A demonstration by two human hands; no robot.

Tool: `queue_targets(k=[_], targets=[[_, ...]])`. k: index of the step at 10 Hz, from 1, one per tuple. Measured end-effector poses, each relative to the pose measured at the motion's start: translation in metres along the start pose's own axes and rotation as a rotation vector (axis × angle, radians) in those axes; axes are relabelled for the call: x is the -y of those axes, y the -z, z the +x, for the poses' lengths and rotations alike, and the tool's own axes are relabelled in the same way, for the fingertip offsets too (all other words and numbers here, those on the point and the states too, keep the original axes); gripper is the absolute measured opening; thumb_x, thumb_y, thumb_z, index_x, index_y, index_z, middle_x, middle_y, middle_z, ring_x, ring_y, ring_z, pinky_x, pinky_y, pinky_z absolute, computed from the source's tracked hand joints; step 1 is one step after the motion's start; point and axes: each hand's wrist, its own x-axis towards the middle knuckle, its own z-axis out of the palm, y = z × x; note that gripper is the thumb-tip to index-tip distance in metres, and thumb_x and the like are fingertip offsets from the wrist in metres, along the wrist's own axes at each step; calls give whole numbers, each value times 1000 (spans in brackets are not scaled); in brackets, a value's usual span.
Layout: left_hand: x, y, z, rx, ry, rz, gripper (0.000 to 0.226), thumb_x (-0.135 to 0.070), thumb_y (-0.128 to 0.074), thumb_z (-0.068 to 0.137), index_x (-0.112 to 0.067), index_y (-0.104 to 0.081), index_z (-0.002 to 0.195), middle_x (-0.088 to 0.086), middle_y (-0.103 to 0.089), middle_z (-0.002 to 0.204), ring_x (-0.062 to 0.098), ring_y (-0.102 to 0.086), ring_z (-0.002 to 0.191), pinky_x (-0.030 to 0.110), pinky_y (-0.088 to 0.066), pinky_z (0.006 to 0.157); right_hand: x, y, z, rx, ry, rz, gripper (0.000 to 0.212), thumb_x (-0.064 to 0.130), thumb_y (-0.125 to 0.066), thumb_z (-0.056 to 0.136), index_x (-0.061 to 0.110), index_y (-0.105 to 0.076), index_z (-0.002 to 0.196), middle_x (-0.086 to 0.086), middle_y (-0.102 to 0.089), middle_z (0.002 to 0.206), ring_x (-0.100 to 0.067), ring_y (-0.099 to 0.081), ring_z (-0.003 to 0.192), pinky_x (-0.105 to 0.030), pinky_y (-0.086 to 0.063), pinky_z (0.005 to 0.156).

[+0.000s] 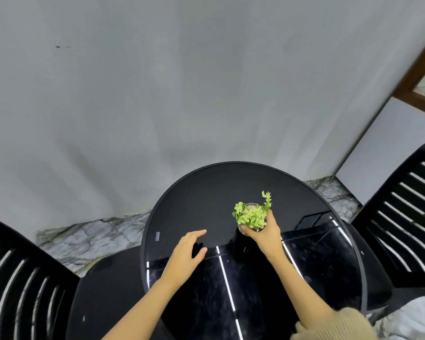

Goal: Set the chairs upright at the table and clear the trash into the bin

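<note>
A round black glass table stands in front of me against a grey wall. My right hand grips a small clear glass vase with a green leafy plant, right of the table's middle. My left hand hovers flat over the tabletop to the left of the vase, fingers apart and holding nothing. A black slatted chair stands upright at the table's left. A second black slatted chair stands upright at the right. No trash or bin is in view.
The grey wall runs close behind the table. Marble floor shows between table and wall. A wooden frame sits at the upper right corner. A small label is stuck near the table's left rim.
</note>
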Motion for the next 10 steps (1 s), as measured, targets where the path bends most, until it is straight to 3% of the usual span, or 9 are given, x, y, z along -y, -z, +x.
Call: queue_targets(k=[2, 3, 6, 8, 9, 10], targets=[[1, 3, -12, -2, -7, -7, 42, -23, -51, 94, -25, -42, 135, -19, -43, 132, 3, -37, 129, 19, -26, 106, 3, 0, -43, 1, 14, 42, 55, 17, -81, 66, 25, -51, 111, 1, -65, 107, -13, -61, 100, -20, -46, 81], [0, 1, -23, 11, -10, -5, 42, -23, -52, 94, -24, -42, 135, -10, -47, 137, 7, -39, 130, 20, -27, 104, -4, 1, -71, 38, 14, 15, 55, 15, -81, 66, 24, -51, 112, 3, -65, 108, -9, -61, 100, -13, -46, 78], [4, 3, -41, 12, 2, 0, 43, -22, -53, 94, -23, -42, 135, -7, -47, 139, 9, -40, 131, 21, -28, 106, -18, -2, -98, 42, -50, -2, 57, 13, -79, 69, 24, -49, 115, 2, -62, 112, -11, -58, 104, -15, -43, 80], [8, 3, -54, 18, 15, 6, 43, -22, -53, 94, -24, -42, 135, -8, -47, 139, 8, -39, 132, 21, -27, 107, -13, 4, -101, 104, -72, -32, 61, 8, -75, 73, 28, -39, 117, 0, -55, 118, -16, -53, 110, -30, -44, 95], [12, 10, -58, -18, 11, -16, 43, -21, -53, 94, -25, -42, 135, -13, -46, 136, 7, -39, 132, 22, -27, 108, -16, 5, -114, 46, -103, -10, 74, 3, -72, 74, 23, -31, 133, 0, -44, 132, -16, -41, 124, -35, -36, 105], [17, 17, -71, -95, 37, -91, 41, -18, -52, 94, -29, -44, 132, -21, -46, 129, 5, -41, 129, 26, -29, 112, -6, 14, -130, -122, -102, 25, 76, 3, -69, 77, 20, -27, 138, -5, -40, 139, -19, -37, 129, -41, -31, 111]])
